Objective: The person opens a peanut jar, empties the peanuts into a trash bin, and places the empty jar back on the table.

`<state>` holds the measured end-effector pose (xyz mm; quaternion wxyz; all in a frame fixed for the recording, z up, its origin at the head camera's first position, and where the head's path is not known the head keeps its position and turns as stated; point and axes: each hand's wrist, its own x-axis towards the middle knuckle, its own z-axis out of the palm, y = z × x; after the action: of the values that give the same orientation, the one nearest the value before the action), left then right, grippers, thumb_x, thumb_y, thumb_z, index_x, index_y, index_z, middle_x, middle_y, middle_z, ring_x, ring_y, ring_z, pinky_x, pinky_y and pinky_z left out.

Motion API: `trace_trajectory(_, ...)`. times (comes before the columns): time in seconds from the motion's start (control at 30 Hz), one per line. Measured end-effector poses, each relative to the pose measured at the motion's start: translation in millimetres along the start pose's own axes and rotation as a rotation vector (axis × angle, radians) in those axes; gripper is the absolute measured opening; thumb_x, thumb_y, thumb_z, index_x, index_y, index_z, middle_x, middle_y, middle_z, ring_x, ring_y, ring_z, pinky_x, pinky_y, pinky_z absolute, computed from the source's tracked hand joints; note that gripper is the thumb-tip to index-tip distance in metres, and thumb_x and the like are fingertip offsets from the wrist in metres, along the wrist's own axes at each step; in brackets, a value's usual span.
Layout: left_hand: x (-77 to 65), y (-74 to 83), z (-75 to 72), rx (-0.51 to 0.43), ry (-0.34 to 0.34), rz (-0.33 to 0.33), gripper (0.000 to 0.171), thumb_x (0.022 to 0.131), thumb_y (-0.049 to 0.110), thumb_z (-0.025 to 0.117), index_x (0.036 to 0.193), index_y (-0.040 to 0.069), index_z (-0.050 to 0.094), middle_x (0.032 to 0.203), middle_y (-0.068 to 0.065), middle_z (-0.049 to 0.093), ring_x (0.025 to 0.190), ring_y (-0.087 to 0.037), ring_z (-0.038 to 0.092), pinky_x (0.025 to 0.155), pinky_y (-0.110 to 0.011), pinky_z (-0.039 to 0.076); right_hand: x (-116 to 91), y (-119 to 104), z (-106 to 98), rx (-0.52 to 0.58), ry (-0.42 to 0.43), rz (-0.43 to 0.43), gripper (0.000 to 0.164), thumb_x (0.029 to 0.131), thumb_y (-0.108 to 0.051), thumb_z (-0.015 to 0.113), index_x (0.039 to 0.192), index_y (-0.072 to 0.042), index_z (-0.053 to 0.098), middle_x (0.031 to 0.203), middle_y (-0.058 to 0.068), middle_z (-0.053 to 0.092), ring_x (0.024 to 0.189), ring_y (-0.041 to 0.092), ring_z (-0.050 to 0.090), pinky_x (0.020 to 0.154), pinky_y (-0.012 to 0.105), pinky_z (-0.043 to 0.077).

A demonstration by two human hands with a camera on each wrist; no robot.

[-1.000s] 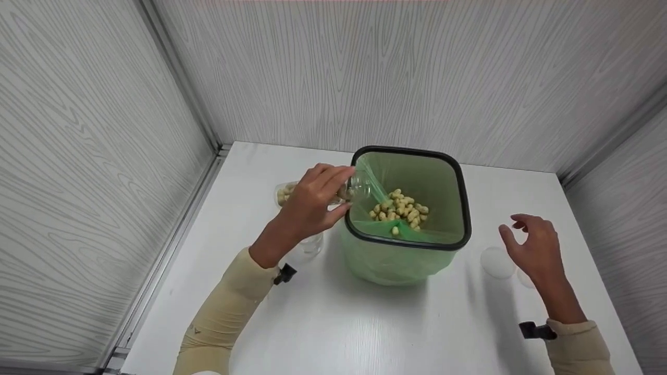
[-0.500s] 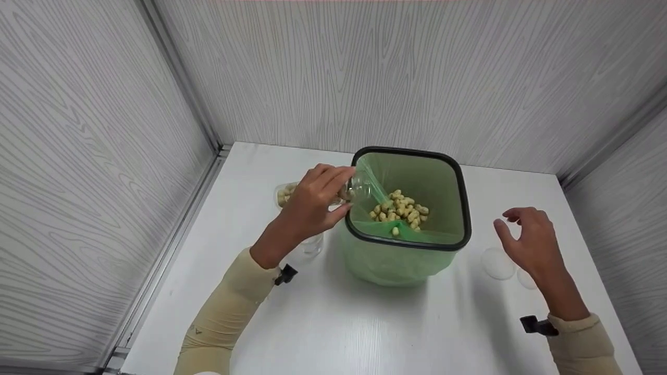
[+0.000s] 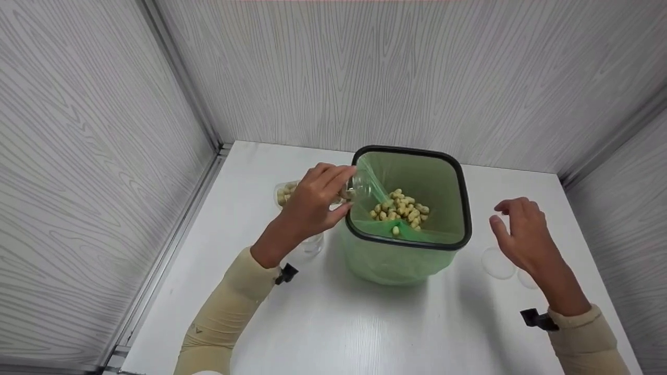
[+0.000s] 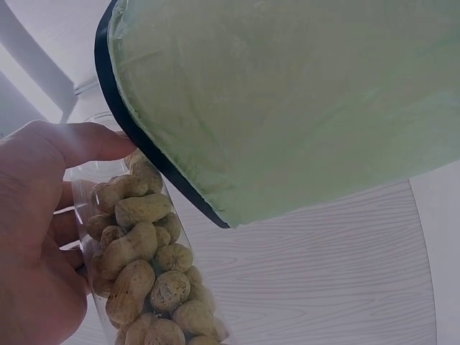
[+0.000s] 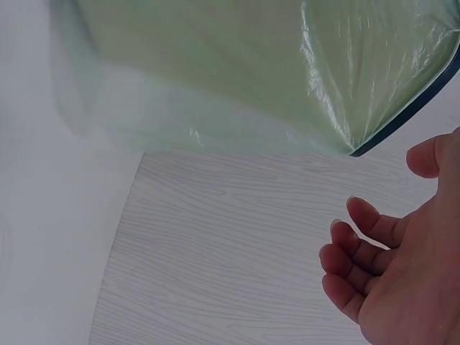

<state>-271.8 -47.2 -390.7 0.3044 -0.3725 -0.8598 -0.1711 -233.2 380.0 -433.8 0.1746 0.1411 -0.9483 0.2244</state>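
Observation:
My left hand [image 3: 311, 203] grips a clear jar [image 4: 136, 251] of unshelled peanuts, fingers and thumb round it near the mouth. In the head view the jar lies on its side, its mouth reaching over the left rim of the bin [image 3: 398, 151]. A green bag lines that bin, held by a black rim, and a heap of peanuts [image 3: 404, 208] lies inside. My right hand [image 3: 529, 237] hovers right of the bin, holding nothing, its fingers loosely bent. In the right wrist view the bag [image 5: 237, 86] is apart from those fingers.
A second clear jar [image 3: 311, 245] stands on the white table left of the bin, partly behind my left forearm. Two clear round lids [image 3: 497, 263] lie flat on the right, one partly covered by my right wrist. Wood-patterned walls enclose the table.
My right hand has moved slightly up and left in the head view, away from the lids. The left hand and its jar stay almost still, and the peanut heap looks the same.

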Motion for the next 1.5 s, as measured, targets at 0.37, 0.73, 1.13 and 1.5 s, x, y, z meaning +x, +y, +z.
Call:
trace_trajectory(0.37,-0.9,0.7,-0.4,0.008,0.0,-0.002,0.063,0.082,0.024,0.079,0.137,0.006,0.055,0.129,-0.008,0.064,0.111,-0.026,0.058,0.095,-0.039,0.051,13,-12,-3,0.028,-0.064,-0.11,0.032,0.098,-0.019,0.046,0.115,0.007,0.049,0.101,0.025,0.049,0.092,0.034,0.044,0.079,0.044,0.029)
trace_trajectory(0.73,-0.9,0.1,0.9,0.003,0.003,0.004,0.061,0.082,0.023,0.079,0.136,0.006,0.056,0.128,-0.007,0.064,0.11,-0.025,0.058,0.094,-0.038,0.051,27,-29,-6,-0.04,-0.123,-0.165,0.035,0.099,-0.027,0.046,0.111,0.006,0.052,0.1,0.02,0.052,0.092,0.031,0.043,0.08,0.046,0.031)
trace_trajectory(1.13,0.6,-0.5,0.6,0.014,0.012,0.015,0.062,0.082,0.024,0.079,0.136,0.006,0.055,0.127,-0.008,0.064,0.109,-0.026,0.059,0.093,-0.039,0.052,40,-43,-8,-0.2,-0.21,-0.197,0.043,0.098,-0.035,0.049,0.111,0.006,0.054,0.106,0.02,0.054,0.098,0.035,0.046,0.088,0.054,0.038)
trace_trajectory(1.5,1.0,0.0,-1.6,0.019,-0.008,0.013,0.062,0.083,0.025,0.078,0.137,0.007,0.055,0.128,-0.007,0.063,0.11,-0.026,0.058,0.093,-0.038,0.051,43,-47,-8,-0.347,-0.202,-0.287,0.028,0.093,-0.024,0.045,0.094,0.004,0.046,0.088,0.016,0.046,0.084,0.03,0.039,0.076,0.046,0.035)
